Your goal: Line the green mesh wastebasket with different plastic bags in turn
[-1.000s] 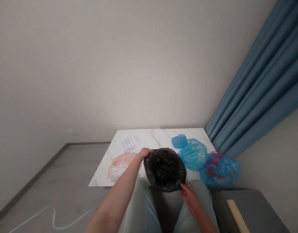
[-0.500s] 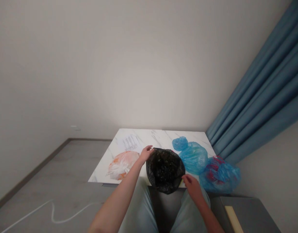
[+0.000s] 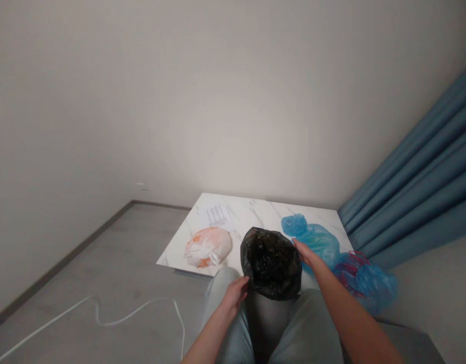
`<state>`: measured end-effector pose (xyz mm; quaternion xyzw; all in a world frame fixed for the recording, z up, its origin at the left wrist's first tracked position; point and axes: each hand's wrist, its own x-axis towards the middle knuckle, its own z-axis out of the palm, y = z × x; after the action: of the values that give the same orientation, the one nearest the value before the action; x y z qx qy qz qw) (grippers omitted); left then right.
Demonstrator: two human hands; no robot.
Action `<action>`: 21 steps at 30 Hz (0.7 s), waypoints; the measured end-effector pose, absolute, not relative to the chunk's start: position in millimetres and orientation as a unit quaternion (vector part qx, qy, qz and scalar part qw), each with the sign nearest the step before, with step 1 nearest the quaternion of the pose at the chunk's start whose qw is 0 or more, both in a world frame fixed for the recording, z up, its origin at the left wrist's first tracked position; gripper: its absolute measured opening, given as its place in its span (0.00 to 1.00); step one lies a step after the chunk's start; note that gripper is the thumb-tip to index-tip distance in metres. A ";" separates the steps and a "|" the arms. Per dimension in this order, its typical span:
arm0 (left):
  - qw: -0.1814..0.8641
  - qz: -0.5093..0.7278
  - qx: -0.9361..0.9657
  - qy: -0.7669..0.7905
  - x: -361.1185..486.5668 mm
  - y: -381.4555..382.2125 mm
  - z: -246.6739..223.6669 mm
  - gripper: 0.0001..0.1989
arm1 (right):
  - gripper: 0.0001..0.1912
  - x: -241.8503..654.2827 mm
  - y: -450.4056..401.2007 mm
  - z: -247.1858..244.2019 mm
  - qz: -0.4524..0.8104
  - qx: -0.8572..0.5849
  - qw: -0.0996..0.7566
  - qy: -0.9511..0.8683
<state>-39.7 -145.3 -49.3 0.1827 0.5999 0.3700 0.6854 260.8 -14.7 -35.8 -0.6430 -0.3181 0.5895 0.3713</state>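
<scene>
A black plastic bag (image 3: 271, 263) is spread wide, its round mouth facing up, above my knees at the table's front edge. Crumpled black plastic fills the inside; whether anything stiff is within cannot be seen. My left hand (image 3: 236, 293) grips the rim at the lower left. At the upper right, my right hand (image 3: 304, 252) has its fingers on the rim, partly hidden by the bag.
On the marble-patterned table (image 3: 251, 212) lie a tied white-and-orange bag (image 3: 208, 246), a printed sheet (image 3: 217, 216) and a blue bag (image 3: 320, 242). Another blue bag with red straps (image 3: 369, 283) sits to the right. A white cable (image 3: 127, 319) crosses the floor; a blue curtain (image 3: 418, 187) hangs right.
My left hand has gone from the rim's upper left to its lower left. My right hand has gone from lower right to upper right. The view has shifted slightly.
</scene>
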 end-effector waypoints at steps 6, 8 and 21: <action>0.760 0.365 0.118 0.524 -48.5 -144.8 -55.8 0.25 | 0.18 240.3 -12.5 -42.4 0.556 -0.674 0.383 -0.300; 0.761 0.359 0.118 0.527 -49.6 -142.1 -53.9 0.24 | 0.18 241.2 -16.8 -42.7 0.530 -0.688 0.400 -0.292; 0.600 0.419 0.260 0.630 -48.0 -114.7 -33.3 0.18 | 0.12 262.4 -58.1 -52.2 0.407 -0.746 0.448 -0.278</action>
<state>-48.0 -114.7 -33.3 0.2595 0.6299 0.4191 0.6001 262.4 -58.1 -52.2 -0.7460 -0.2783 0.4071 0.4476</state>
